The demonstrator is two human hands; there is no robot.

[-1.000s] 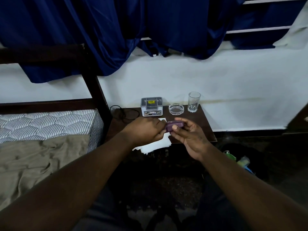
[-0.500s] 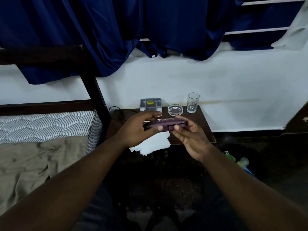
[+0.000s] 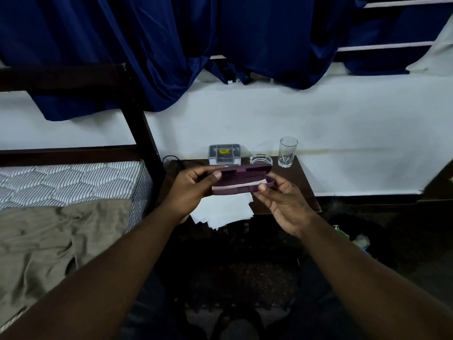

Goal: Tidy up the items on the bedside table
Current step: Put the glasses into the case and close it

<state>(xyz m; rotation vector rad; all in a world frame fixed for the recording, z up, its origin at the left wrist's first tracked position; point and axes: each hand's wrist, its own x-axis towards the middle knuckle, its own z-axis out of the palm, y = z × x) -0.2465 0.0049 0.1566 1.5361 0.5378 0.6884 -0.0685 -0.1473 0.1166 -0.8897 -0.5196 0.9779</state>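
Note:
A purple glasses case (image 3: pixel 241 179) is held in the air over the dark wooden bedside table (image 3: pixel 304 190), its lid lifted and a pale lining showing inside. My left hand (image 3: pixel 191 190) grips the case's left end, thumb on the lid. My right hand (image 3: pixel 282 200) pinches the right end of the lower half. White papers (image 3: pixel 223 209) lie on the table under the case and hang over its front edge. At the back of the table stand a small grey box with a yellow label (image 3: pixel 224 153), a glass ashtray (image 3: pixel 260 159) and a drinking glass (image 3: pixel 287 151).
A black cable (image 3: pixel 176 161) lies at the table's back left. A bed with a striped mattress (image 3: pixel 73 180) and a beige sheet (image 3: pixel 54 236) is on the left, beside a dark bedpost (image 3: pixel 139 123). Blue curtains (image 3: pixel 171 45) hang above. A dark bag with coloured items (image 3: pixel 353 236) sits on the floor at right.
The case was turned from end-on to lengthwise between both hands, and its lid has come open, showing the pale lining. Both hands have risen slightly.

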